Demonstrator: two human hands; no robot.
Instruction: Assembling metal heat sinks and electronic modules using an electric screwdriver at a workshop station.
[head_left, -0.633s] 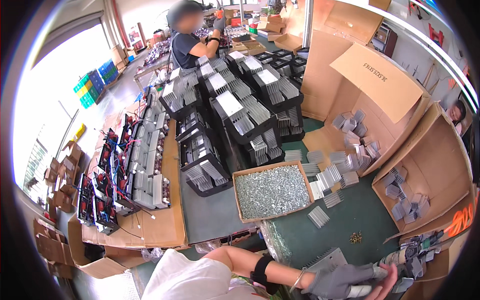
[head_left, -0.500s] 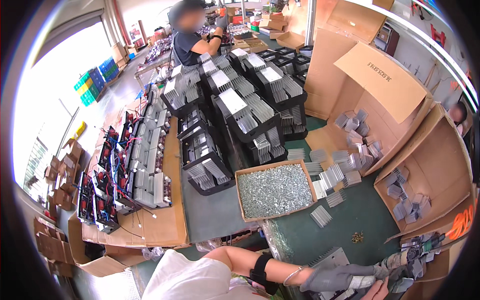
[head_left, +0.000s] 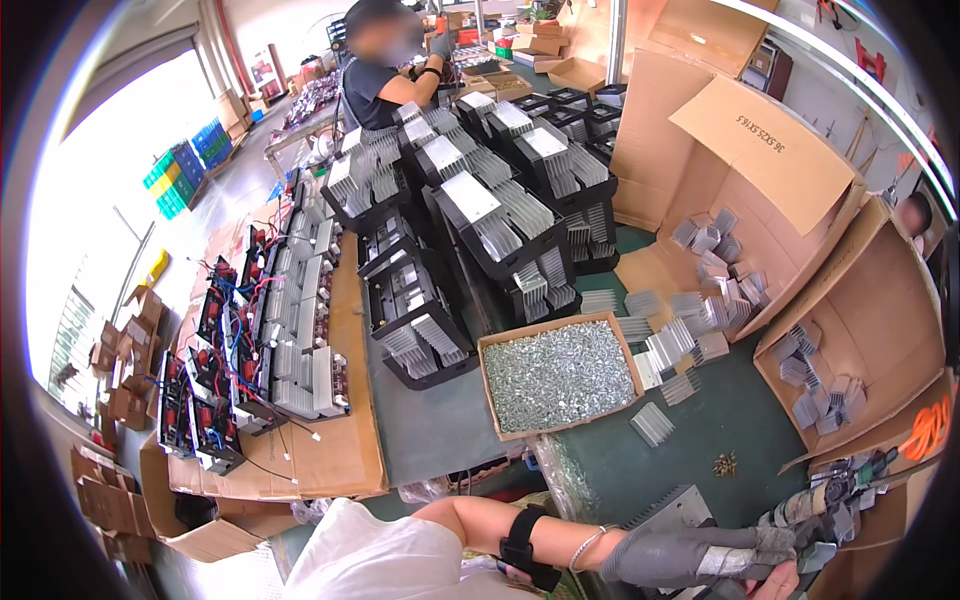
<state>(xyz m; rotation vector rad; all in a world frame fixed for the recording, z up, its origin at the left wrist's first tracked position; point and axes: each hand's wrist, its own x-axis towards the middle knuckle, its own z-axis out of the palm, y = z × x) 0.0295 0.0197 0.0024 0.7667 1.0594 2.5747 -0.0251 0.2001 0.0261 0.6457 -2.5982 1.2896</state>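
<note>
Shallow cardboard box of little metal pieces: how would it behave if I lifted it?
The box would probably feel heavy for its size, since small metal pieces fill it wall to wall. Its thin cardboard sides may flex. With the top open, loose pieces could slide and spill if tipped.

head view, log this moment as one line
left hand: gray-gloved, close to right hand; right hand: bare fingers showing, hold unclear; finned plate: beside left hand; open box: holds small metal pieces
</note>
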